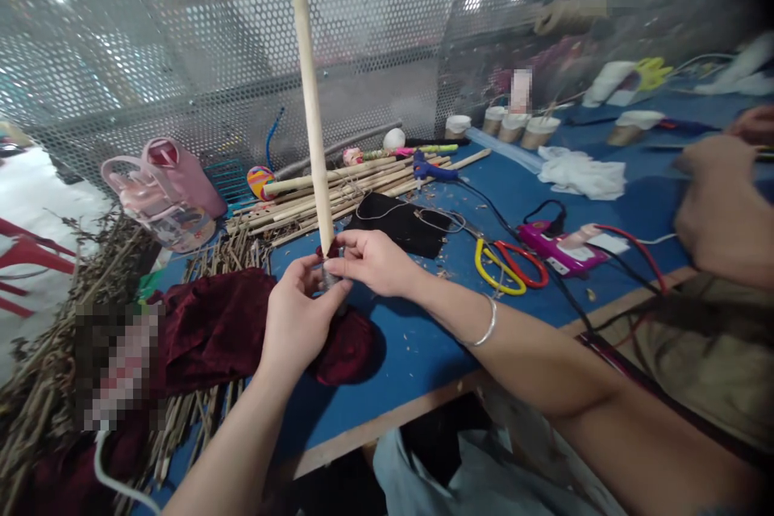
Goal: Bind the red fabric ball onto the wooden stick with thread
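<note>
A pale wooden stick stands nearly upright, its lower end in the gathered neck of a stuffed dark red cloth bundle on the blue table. My left hand is closed around that neck from the left, thumb in front. From the right, my right hand pinches the top of the neck, close to the stick's foot. Something greyish shows around the neck between my fingers; its kind is unclear. More dark red cloth lies left of my left hand.
Wooden sticks, a blue glue gun, black cloth and red-and-yellow-handled scissors lie beyond my hands. A purple power strip trails cables at right, near another person's arm. Dried stalks and a bottle are left.
</note>
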`<state>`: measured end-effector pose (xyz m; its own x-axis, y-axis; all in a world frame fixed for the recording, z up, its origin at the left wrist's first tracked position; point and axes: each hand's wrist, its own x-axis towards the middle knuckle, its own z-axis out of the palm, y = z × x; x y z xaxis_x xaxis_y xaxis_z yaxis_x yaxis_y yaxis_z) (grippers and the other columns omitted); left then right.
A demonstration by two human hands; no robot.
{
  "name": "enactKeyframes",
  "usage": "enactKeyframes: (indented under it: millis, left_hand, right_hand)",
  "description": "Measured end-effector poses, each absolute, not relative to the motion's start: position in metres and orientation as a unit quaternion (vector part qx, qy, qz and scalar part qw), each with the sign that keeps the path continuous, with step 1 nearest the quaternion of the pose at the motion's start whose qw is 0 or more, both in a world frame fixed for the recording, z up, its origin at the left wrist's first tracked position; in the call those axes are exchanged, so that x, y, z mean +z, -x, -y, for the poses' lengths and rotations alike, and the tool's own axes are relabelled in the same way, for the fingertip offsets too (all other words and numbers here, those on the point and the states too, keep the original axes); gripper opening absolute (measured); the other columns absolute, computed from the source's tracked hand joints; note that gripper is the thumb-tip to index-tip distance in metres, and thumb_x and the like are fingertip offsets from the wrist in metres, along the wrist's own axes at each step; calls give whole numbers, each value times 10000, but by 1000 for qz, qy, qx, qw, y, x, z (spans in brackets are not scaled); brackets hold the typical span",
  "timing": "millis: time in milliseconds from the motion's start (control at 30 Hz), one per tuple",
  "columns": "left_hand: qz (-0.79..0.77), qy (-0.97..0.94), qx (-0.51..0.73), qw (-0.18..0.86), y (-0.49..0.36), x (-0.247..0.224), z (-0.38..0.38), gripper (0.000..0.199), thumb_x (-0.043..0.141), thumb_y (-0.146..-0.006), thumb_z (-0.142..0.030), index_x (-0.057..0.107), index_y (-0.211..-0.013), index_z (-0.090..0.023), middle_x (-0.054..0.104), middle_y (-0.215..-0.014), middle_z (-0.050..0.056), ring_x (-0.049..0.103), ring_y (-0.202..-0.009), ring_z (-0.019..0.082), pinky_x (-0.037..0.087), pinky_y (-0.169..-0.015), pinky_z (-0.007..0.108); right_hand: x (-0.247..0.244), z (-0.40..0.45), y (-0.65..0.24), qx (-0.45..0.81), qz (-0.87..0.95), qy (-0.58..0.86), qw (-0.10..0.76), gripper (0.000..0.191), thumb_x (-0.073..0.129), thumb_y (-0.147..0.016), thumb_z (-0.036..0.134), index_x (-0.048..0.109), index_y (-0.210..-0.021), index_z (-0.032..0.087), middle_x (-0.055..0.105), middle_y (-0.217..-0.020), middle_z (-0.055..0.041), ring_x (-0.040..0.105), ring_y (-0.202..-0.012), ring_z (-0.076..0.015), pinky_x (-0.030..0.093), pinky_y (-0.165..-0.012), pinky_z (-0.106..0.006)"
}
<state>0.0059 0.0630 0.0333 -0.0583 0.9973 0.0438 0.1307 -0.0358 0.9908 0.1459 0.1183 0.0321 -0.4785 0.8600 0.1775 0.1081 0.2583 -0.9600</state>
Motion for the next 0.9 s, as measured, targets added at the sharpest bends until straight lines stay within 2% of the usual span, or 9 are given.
enactKeyframes:
  millis: [100,200,300,433,500,667,800,900]
  left_hand:
    - [-495,-473,509,521,0,28,-69,510,777,-599,-268,494,-1010,-161,677,-714,-19,589,-551,100,465,-562,226]
    - [-497,-459,515,526,8,24,-72,439,788,-589,-258,521,-919,-146,685,-725,-10,600,-565,91,472,-569,213]
    - [-494,-463,521,520,10,24,-69,416,789,-589,-248,512,-888,-161,681,-709,-24,601,-565,88,477,-567,210]
    - [-489,-475,525,510,8,25,-66,403,790,-589,-237,506,-868,-170,675,-707,-32,602,-580,83,480,-566,199]
    - [-490,-472,530,507,8,25,-65,402,790,-591,-235,505,-867,-171,681,-720,-25,609,-596,87,483,-571,199]
    - [-477,-446,537,533,9,22,-65,398,788,-601,-231,497,-866,-174,702,-726,-12,621,-574,99,488,-557,213]
    - [-427,-439,524,592,14,21,-66,365,776,-626,-240,504,-864,-188,710,-738,1,661,-633,147,504,-596,259]
    - [-380,-477,459,646,20,26,-66,302,742,-672,-284,548,-882,-184,702,-755,29,669,-715,185,498,-627,281]
  right_hand:
    - [36,-119,-152,477,722,353,356,285,632,-746,343,564,-905,117,350,-479,99,274,-443,-40,213,-431,-187]
    - [41,-119,-156,496,727,331,339,188,622,-743,295,586,-744,110,464,-526,59,361,-486,-42,289,-480,-188]
    - [41,-120,-156,573,679,289,358,150,625,-729,260,617,-715,111,573,-624,21,439,-535,-49,345,-521,-192]
    - [35,-121,-153,672,584,274,363,182,643,-710,306,609,-727,128,484,-490,67,272,-362,-21,177,-361,-190]
    - [32,-123,-152,684,572,277,358,188,662,-694,305,601,-712,128,443,-457,80,260,-351,-20,146,-349,-191]
    - [28,-127,-148,644,602,286,375,192,685,-695,277,586,-671,114,486,-519,58,391,-460,-30,291,-443,-179]
    - [23,-130,-147,654,610,246,375,283,708,-686,306,566,-843,119,509,-533,71,422,-463,-37,327,-470,-176]
    - [21,-128,-149,673,621,199,350,381,709,-683,350,569,-935,103,574,-636,29,471,-504,-52,371,-496,-189]
